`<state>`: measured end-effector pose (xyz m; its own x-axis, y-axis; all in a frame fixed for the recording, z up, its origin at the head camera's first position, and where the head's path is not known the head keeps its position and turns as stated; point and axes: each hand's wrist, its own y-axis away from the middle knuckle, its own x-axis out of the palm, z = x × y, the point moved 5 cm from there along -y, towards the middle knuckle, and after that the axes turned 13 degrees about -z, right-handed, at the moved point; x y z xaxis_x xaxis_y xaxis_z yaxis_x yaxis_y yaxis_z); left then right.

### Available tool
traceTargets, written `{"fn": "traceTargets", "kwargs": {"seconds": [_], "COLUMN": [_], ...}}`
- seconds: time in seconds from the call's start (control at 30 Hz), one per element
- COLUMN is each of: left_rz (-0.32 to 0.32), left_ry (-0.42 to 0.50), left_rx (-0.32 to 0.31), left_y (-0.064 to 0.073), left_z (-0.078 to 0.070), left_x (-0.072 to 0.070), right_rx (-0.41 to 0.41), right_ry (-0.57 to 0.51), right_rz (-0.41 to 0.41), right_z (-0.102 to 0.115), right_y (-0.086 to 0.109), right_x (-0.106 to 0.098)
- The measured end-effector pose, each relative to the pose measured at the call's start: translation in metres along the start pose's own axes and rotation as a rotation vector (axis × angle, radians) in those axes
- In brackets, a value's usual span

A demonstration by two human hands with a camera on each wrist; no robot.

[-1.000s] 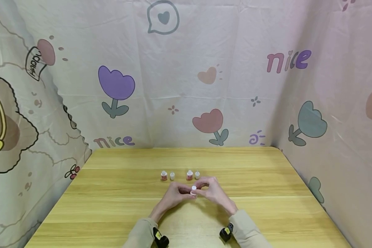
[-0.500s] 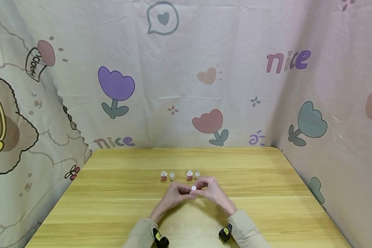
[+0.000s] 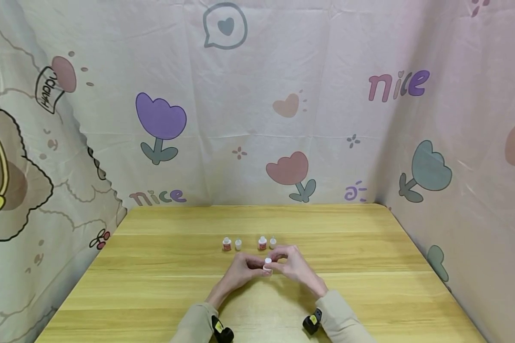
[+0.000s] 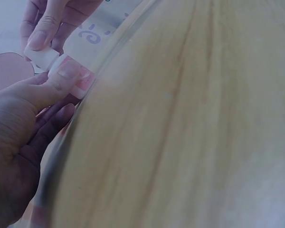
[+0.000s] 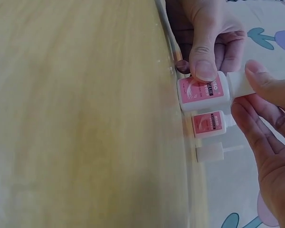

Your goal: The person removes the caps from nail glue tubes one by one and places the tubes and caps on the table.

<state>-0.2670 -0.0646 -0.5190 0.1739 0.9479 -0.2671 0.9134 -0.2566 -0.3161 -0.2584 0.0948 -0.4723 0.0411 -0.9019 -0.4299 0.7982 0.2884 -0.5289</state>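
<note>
Near the middle of the table, in the head view, both hands meet at one small white glue bottle [image 5: 204, 92] with a pink label. My left hand [image 3: 242, 269] grips its body between thumb and fingers. My right hand [image 3: 297, 266] pinches the white cap [image 5: 238, 84] at its top; the cap sits on the bottle's neck. The left wrist view shows the left thumb lying across the label, hiding part of it. In the head view the bottle stands upright, mostly covered by the fingers.
Beyond the hands stand two more glue bottles, one on the left [image 3: 226, 244] and one on the right [image 3: 262, 243]. Beside each is a white cap, the left cap [image 3: 238, 245] and the right cap [image 3: 272, 243], with thin stems upward. A printed curtain [image 3: 240, 95] hangs behind the wooden table [image 3: 163, 276].
</note>
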Motion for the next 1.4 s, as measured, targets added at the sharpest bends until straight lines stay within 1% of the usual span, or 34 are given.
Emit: {"fn": "traceTargets", "kwargs": {"seconds": [0.17,0.3,0.37,0.53,0.7,0.83,0.93,1.1,1.2,1.4], "left_rz": [-0.003,0.0,0.002,0.001,-0.006,-0.007,-0.007,-0.009,-0.009,-0.012], "left_ry": [-0.002,0.009,0.011,-0.004,-0.006,-0.007,-0.013,0.003,0.003,-0.013], "left_rx": [0.009,0.02,0.006,-0.02,0.001,0.001,-0.002,-0.003,-0.004,-0.021], "left_y": [0.0001,0.0002,0.0003,0.0,0.0001,0.0006,0.0004,0.0,-0.0001,-0.0004], "left_z": [-0.0001,-0.0004,0.0002,0.0006,-0.0001,-0.0001,-0.0001,0.0009,0.0011,0.0008], "left_x": [0.0,0.0,0.0001,0.0001,-0.0003,-0.0003,-0.0001,0.0008,0.0012,0.0004], "right_rx": [0.045,0.084,0.088,0.075,0.031,-0.007,0.002,0.061,0.071,0.007], "right_ry": [-0.015,-0.013,0.003,0.01,-0.002,-0.019,-0.036,-0.058,-0.06,-0.041], "right_rz": [0.013,-0.005,-0.017,-0.021,-0.006,0.01,0.014,-0.015,-0.027,-0.016], "right_z": [-0.0017,-0.0031,-0.0032,-0.0027,-0.001,-0.0007,-0.0023,-0.0043,-0.0039,-0.0027], "right_y": [0.0009,0.0001,-0.0004,-0.0008,-0.0009,-0.0002,0.0004,0.0002,0.0,-0.0004], "right_x": [-0.001,-0.0019,-0.0023,-0.0023,-0.0011,-0.001,-0.0013,-0.0018,-0.0019,-0.0025]}}
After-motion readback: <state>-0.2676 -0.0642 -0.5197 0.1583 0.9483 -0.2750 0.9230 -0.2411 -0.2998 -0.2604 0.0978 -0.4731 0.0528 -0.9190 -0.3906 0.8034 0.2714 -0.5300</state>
